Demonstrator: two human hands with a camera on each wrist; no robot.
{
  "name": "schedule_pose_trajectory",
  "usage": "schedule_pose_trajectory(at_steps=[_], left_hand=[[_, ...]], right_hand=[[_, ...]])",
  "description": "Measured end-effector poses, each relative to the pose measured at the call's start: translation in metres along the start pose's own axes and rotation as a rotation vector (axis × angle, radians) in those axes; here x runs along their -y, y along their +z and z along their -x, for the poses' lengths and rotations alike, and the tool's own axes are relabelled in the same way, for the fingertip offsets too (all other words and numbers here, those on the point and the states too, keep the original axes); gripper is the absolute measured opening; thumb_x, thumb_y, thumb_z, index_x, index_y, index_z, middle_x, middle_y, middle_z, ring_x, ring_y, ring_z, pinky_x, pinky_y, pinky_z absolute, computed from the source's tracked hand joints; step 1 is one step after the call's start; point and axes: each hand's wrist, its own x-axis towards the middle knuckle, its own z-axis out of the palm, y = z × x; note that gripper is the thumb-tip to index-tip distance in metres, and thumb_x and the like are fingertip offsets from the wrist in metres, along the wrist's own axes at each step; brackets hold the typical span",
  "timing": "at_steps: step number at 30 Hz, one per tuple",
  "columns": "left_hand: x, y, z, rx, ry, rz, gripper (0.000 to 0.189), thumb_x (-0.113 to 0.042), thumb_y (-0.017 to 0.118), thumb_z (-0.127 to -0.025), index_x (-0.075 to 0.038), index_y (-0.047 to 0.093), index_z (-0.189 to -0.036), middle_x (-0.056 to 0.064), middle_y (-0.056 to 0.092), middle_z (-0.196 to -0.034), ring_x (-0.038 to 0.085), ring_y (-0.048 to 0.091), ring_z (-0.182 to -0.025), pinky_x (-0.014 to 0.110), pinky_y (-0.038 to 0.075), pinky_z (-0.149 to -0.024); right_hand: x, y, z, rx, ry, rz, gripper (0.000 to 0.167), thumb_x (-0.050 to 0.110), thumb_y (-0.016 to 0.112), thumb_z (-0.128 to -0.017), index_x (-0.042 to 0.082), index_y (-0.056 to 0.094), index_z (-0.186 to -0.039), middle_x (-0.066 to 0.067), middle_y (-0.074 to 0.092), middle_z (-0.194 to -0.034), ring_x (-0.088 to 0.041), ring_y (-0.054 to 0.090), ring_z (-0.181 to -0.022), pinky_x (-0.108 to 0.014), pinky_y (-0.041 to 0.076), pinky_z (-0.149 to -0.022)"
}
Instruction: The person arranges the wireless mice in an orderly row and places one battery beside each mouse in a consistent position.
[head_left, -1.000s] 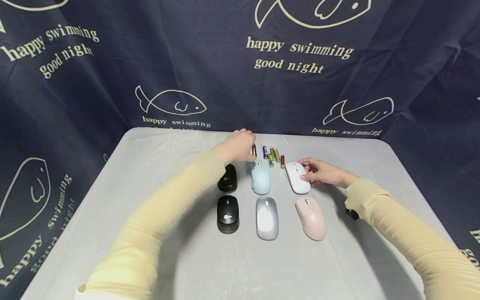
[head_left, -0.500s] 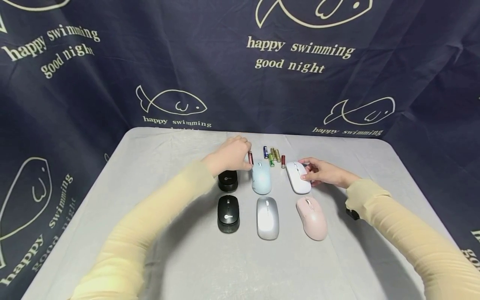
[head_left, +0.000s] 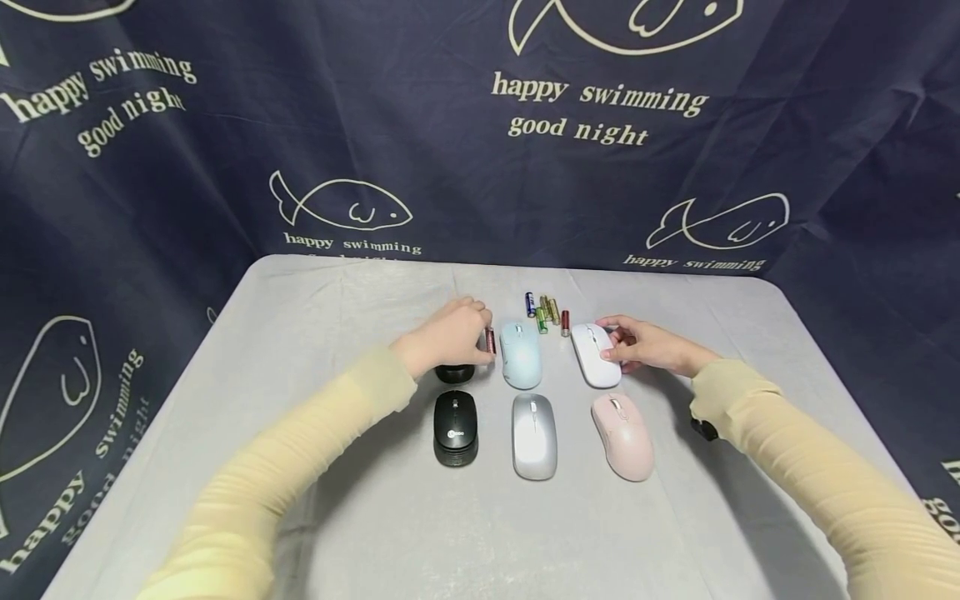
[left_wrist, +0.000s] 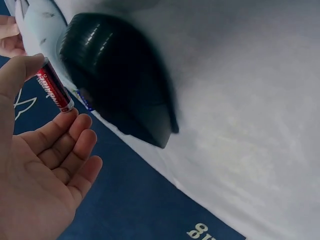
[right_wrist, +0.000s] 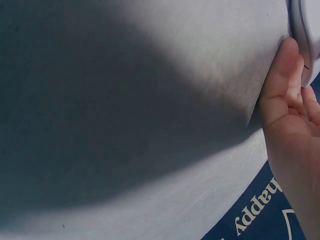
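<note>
My left hand (head_left: 448, 335) pinches a red battery (left_wrist: 55, 86) by its ends, between thumb and index finger; the other fingers are loosely curled in the left wrist view. It is over a black mouse (head_left: 455, 374), whose far part it hides in the head view. To the right of the battery lies a light blue mouse (head_left: 522, 357). My right hand (head_left: 651, 345) holds a white mouse (head_left: 592, 357) along its right side, thumb at the near part and index finger at the far end. In the right wrist view only the edge of that mouse shows.
Behind the mice lie a blue battery (head_left: 530, 304), a green battery (head_left: 542, 321), gold batteries (head_left: 554, 311) and another red battery (head_left: 566, 323). A front row holds a second black mouse (head_left: 456, 427), a silver mouse (head_left: 535, 437) and a pink mouse (head_left: 624, 437). Dark cloth (head_left: 480, 208) hangs behind the table.
My left hand has drawn the red battery nearer and to the left, away from the other batteries and over the far black mouse. The right hand stays at the white mouse.
</note>
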Motion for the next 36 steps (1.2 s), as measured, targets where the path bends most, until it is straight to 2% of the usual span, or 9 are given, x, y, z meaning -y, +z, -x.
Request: schedule_pose_trajectory(at_steps=[6, 19, 27, 36], left_hand=[[0.000, 0.007, 0.001, 0.002, 0.001, 0.017, 0.050, -0.047, 0.072, -0.076, -0.006, 0.063, -0.103, 0.004, 0.061, -0.099, 0.021, 0.051, -0.092, 0.037, 0.044, -0.090], [0.004, 0.017, -0.002, 0.059, -0.032, 0.003, 0.053, -0.050, 0.070, -0.077, -0.007, 0.063, -0.109, 0.003, 0.061, -0.103, 0.020, 0.051, -0.095, 0.035, 0.044, -0.090], [0.002, 0.018, -0.001, 0.082, -0.027, -0.003, 0.050, -0.049, 0.070, -0.078, -0.007, 0.064, -0.104, 0.003, 0.060, -0.098, 0.019, 0.050, -0.091, 0.034, 0.045, -0.087], [0.001, 0.020, -0.001, 0.099, -0.038, -0.012, 0.051, -0.048, 0.069, -0.078, -0.006, 0.063, -0.107, 0.004, 0.060, -0.102, 0.020, 0.049, -0.092, 0.034, 0.044, -0.087]], right_hand=[[0.001, 0.000, 0.000, -0.005, -0.002, -0.002, 0.066, 0.010, 0.066, -0.088, -0.002, 0.028, -0.141, -0.012, 0.043, -0.101, -0.010, 0.051, -0.081, -0.033, 0.055, -0.067], [-0.002, 0.001, 0.000, -0.003, -0.011, -0.002, 0.065, 0.008, 0.065, -0.088, -0.003, 0.028, -0.141, -0.013, 0.043, -0.101, -0.010, 0.051, -0.082, -0.033, 0.055, -0.068], [-0.001, 0.000, 0.000, -0.005, -0.005, 0.005, 0.066, 0.009, 0.065, -0.088, -0.003, 0.028, -0.141, -0.014, 0.043, -0.102, -0.011, 0.051, -0.082, -0.032, 0.055, -0.067], [-0.001, 0.000, -0.001, -0.007, -0.004, -0.009, 0.065, 0.008, 0.065, -0.088, -0.002, 0.029, -0.141, -0.014, 0.043, -0.101, -0.011, 0.051, -0.081, -0.032, 0.055, -0.068]])
